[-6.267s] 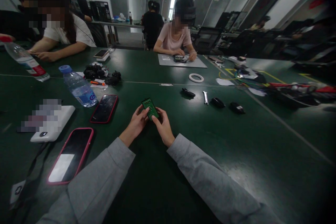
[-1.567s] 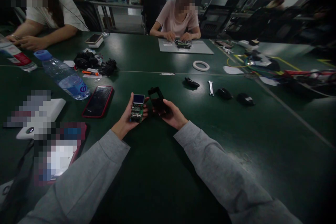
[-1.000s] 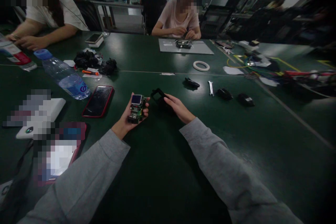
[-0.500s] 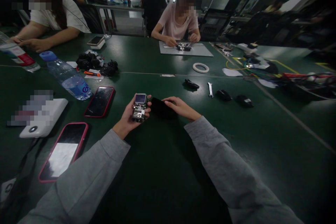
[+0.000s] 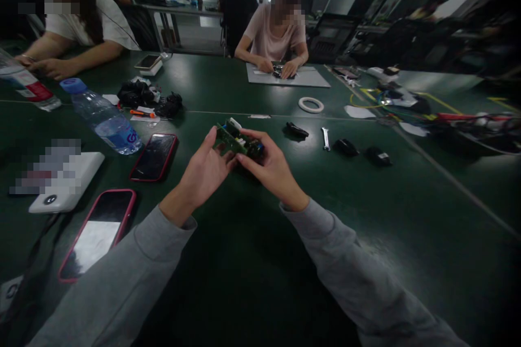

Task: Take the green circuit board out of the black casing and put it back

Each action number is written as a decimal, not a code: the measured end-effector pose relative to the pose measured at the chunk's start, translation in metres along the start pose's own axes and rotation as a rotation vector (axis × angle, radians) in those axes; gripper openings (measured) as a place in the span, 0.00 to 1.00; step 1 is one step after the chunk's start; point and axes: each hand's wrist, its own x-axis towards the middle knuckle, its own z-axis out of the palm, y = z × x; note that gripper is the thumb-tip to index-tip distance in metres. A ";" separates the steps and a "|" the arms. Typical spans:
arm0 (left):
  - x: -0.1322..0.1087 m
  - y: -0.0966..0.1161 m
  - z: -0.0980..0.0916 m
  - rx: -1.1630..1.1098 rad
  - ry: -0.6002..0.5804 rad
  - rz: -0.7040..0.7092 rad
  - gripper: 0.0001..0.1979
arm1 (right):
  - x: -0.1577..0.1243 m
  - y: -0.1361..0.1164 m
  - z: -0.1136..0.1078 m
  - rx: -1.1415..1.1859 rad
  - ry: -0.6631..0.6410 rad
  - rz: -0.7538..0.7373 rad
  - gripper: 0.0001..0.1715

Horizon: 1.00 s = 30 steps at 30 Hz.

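Observation:
A green circuit board (image 5: pixel 233 140) with small parts on it is held up between both hands, tilted, over the dark green table (image 5: pixel 260 260). My left hand (image 5: pixel 205 168) is closed on its left end, the thumb on the edge and the fingers behind. On the right end my right hand (image 5: pixel 271 165) pinches it between thumb and fingers. The palms and fingers hide part of the board. Something dark lies just under the hands, too dim to make out.
To the right lie a wrench (image 5: pixel 325 139), several small black pieces (image 5: pixel 347 146) and a white ring (image 5: pixel 300 105). Two phones (image 5: pixel 153 157), a white power bank (image 5: pixel 83 173) and a water bottle (image 5: pixel 108 124) are on the left. Across the table a person (image 5: pixel 274 32) handles parts on a grey mat (image 5: pixel 313 78).
The board has turned over and tilted, its small screen no longer showing. My right hand has left the dark object on the table and taken hold of the board's right end.

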 end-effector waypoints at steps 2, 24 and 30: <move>0.002 0.003 -0.006 0.176 -0.001 0.055 0.29 | 0.005 -0.002 -0.010 0.220 0.010 0.135 0.31; 0.011 0.025 -0.037 0.587 0.037 0.080 0.26 | 0.012 -0.003 -0.031 0.481 -0.303 0.566 0.35; 0.014 0.027 -0.047 0.647 -0.058 0.104 0.26 | 0.010 0.003 -0.032 0.285 -0.270 0.448 0.27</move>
